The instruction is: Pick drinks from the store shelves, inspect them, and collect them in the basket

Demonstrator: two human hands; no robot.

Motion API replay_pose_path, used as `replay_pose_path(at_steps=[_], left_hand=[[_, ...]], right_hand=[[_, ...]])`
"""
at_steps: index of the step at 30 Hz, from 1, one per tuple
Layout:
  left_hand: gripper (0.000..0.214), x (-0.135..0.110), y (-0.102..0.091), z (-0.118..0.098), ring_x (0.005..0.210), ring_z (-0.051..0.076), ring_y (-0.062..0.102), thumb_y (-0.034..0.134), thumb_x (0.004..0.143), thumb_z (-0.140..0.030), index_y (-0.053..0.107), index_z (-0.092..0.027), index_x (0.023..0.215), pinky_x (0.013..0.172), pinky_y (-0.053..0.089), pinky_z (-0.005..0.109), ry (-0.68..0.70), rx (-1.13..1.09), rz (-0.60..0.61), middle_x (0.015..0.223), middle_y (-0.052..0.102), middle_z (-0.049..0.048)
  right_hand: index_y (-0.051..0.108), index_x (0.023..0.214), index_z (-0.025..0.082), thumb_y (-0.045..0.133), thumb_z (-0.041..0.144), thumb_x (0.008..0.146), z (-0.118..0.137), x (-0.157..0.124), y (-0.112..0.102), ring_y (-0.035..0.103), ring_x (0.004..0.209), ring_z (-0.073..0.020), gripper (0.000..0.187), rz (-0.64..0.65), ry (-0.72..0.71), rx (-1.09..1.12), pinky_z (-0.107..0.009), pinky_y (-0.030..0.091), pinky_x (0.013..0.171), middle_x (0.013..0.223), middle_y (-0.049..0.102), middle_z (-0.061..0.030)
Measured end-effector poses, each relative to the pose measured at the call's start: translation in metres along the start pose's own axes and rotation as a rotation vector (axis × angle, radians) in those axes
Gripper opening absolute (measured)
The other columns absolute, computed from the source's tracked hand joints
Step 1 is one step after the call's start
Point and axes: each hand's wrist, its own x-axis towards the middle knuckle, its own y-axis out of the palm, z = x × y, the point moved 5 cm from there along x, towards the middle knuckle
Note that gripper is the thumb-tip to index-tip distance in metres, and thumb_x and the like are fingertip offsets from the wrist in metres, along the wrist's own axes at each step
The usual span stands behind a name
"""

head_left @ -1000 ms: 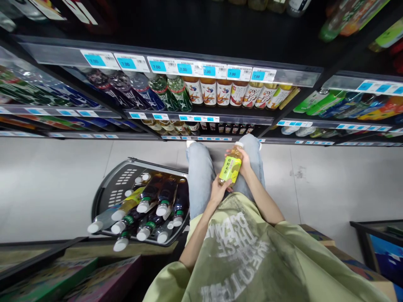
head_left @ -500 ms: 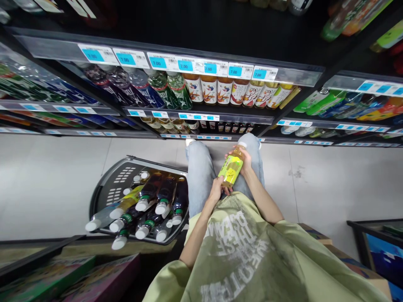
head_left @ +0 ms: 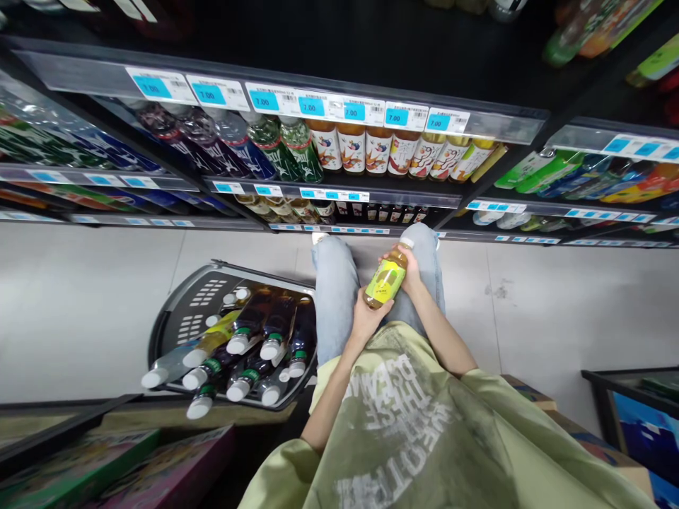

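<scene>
Above my lap I hold a bottle of yellowish drink with a yellow-green label and a white cap. It is tilted, its cap pointing up and to the right. My left hand grips the bottle's base end. Around the neck end, just under the cap, my right hand is closed. The fingers behind the bottle are partly hidden. To the left of my legs stands a grey shopping basket with several bottles in it, most of them dark with white caps.
Ahead, a black shelf carries rows of drink bottles under price tags. Colourful boxes lie behind the basket at lower left. Cardboard boxes and a dark-framed stand are at lower right. Pale floor tiles run alongside.
The bottle has turned about its length, so its label shows differently. My left hand's hold has shifted at the base, with the thumb now lower. The basket has not visibly moved.
</scene>
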Motion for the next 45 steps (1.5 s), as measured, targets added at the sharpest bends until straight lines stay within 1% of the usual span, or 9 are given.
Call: replay_pose_path(at_steps=[3, 7, 12, 18, 29, 36, 39, 43, 45], left_hand=[[0.079, -0.0025, -0.0026, -0.0040, 0.107, 0.029, 0.078, 0.099, 0.060, -0.036, 0.055, -0.020, 0.124, 0.094, 0.064, 0.043, -0.018, 0.079, -0.003, 0.116, 0.078, 0.0118], [0.080, -0.0039, -0.0053, -0.0098, 0.106, 0.031, 0.079, 0.100, 0.057, -0.030, 0.056, -0.021, 0.124, 0.095, 0.064, 0.045, -0.036, 0.149, 0.013, 0.115, 0.080, 0.0121], [0.079, -0.0034, -0.0047, -0.0096, 0.107, 0.031, 0.079, 0.100, 0.058, -0.030, 0.057, -0.022, 0.123, 0.092, 0.065, 0.044, -0.020, 0.143, 0.015, 0.115, 0.081, 0.0117], [0.079, -0.0031, -0.0044, -0.0077, 0.108, 0.031, 0.079, 0.099, 0.058, -0.031, 0.056, -0.021, 0.123, 0.093, 0.065, 0.044, -0.023, 0.146, 0.013, 0.115, 0.080, 0.0123], [0.078, -0.0027, -0.0037, -0.0066, 0.108, 0.031, 0.079, 0.099, 0.059, -0.032, 0.056, -0.022, 0.123, 0.093, 0.064, 0.044, -0.021, 0.140, 0.010, 0.115, 0.080, 0.0119], [0.077, -0.0033, -0.0041, -0.0054, 0.103, 0.030, 0.078, 0.098, 0.060, -0.034, 0.055, -0.021, 0.122, 0.089, 0.064, 0.043, -0.012, 0.152, 0.016, 0.112, 0.080, 0.0116], [0.075, -0.0025, -0.0044, -0.0056, 0.105, 0.030, 0.078, 0.098, 0.060, -0.033, 0.056, -0.021, 0.122, 0.092, 0.063, 0.044, 0.019, 0.165, 0.007, 0.113, 0.079, 0.0109], [0.074, -0.0016, -0.0062, -0.0078, 0.114, 0.031, 0.075, 0.098, 0.058, -0.032, 0.059, -0.020, 0.121, 0.101, 0.060, 0.045, 0.103, 0.187, -0.051, 0.119, 0.076, 0.0128], [0.075, -0.0020, -0.0072, -0.0086, 0.114, 0.032, 0.075, 0.098, 0.059, -0.034, 0.060, -0.020, 0.121, 0.102, 0.060, 0.046, 0.113, 0.227, -0.067, 0.119, 0.075, 0.0134]], right_hand=[[0.059, 0.092, 0.025, 0.078, 0.042, 0.080, 0.0002, 0.0005, -0.0002, 0.076, 0.071, -0.0251, 0.028, -0.001, 0.013, 0.003, -0.034, 0.062, 0.062, 0.071, 0.074, -0.0008], [0.061, 0.091, 0.024, 0.077, 0.038, 0.081, 0.0009, 0.0011, -0.0009, 0.076, 0.071, -0.0245, 0.024, -0.014, 0.023, 0.013, -0.034, 0.061, 0.060, 0.077, 0.077, -0.0024], [0.061, 0.090, 0.024, 0.079, 0.040, 0.082, -0.0001, 0.0015, -0.0002, 0.077, 0.072, -0.0251, 0.025, -0.014, 0.033, 0.015, -0.035, 0.064, 0.065, 0.067, 0.070, 0.0010], [0.062, 0.090, 0.024, 0.081, 0.040, 0.080, 0.0005, 0.0007, 0.0008, 0.078, 0.074, -0.0258, 0.027, -0.008, 0.027, 0.006, -0.036, 0.065, 0.066, 0.068, 0.071, 0.0010], [0.061, 0.091, 0.024, 0.080, 0.039, 0.081, -0.0004, 0.0019, -0.0004, 0.078, 0.076, -0.0266, 0.026, -0.001, 0.017, 0.011, -0.040, 0.067, 0.073, 0.069, 0.071, 0.0007], [0.061, 0.091, 0.024, 0.078, 0.038, 0.082, 0.0014, 0.0004, 0.0015, 0.078, 0.073, -0.0259, 0.024, 0.000, 0.016, 0.012, -0.039, 0.067, 0.071, 0.068, 0.071, 0.0011], [0.060, 0.091, 0.024, 0.079, 0.039, 0.082, 0.0018, -0.0004, 0.0025, 0.078, 0.072, -0.0258, 0.025, -0.009, 0.014, 0.006, -0.039, 0.067, 0.072, 0.068, 0.071, 0.0014], [0.061, 0.091, 0.024, 0.077, 0.036, 0.082, 0.0015, 0.0003, 0.0011, 0.078, 0.072, -0.0254, 0.022, -0.027, 0.002, -0.024, -0.039, 0.067, 0.073, 0.068, 0.072, 0.0009], [0.062, 0.091, 0.023, 0.076, 0.036, 0.083, 0.0007, 0.0013, -0.0005, 0.078, 0.074, -0.0259, 0.021, -0.018, 0.004, -0.031, -0.039, 0.067, 0.073, 0.068, 0.072, 0.0005]])
